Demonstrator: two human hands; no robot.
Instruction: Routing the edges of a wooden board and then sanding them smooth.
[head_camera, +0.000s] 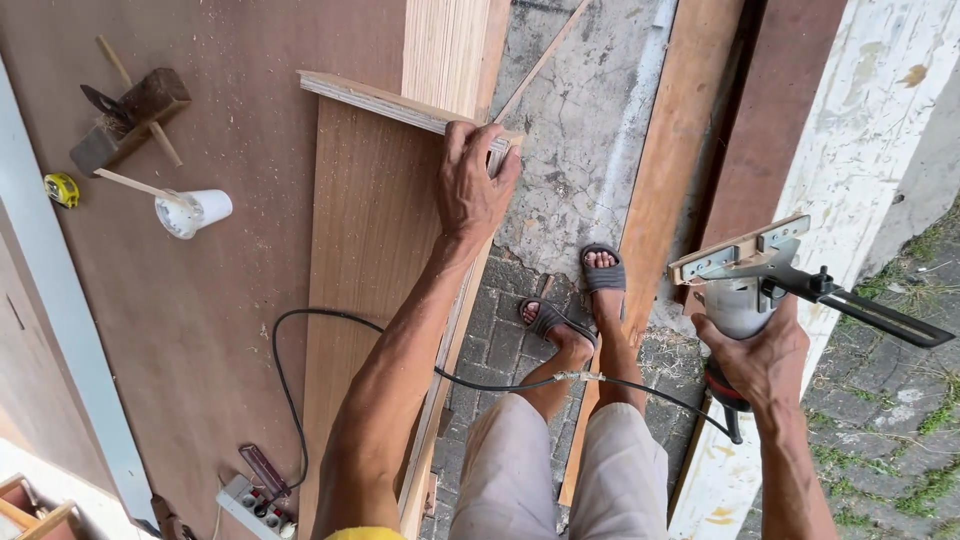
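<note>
A long plywood board (370, 260) was laid on the bench (200, 300), its far right corner gripped by the left hand (472, 185). A power router (745, 290) was held clamped in the right hand (760, 360), well apart above the paving.

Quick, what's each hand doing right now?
Left hand: closed over the top corner of the plywood board.
Right hand: closed around the power router, held clear of the boards.

White cup (195, 212), yellow tape measure (62, 189), wooden plane (130, 118), power strip (252, 503) on plywood.
</note>
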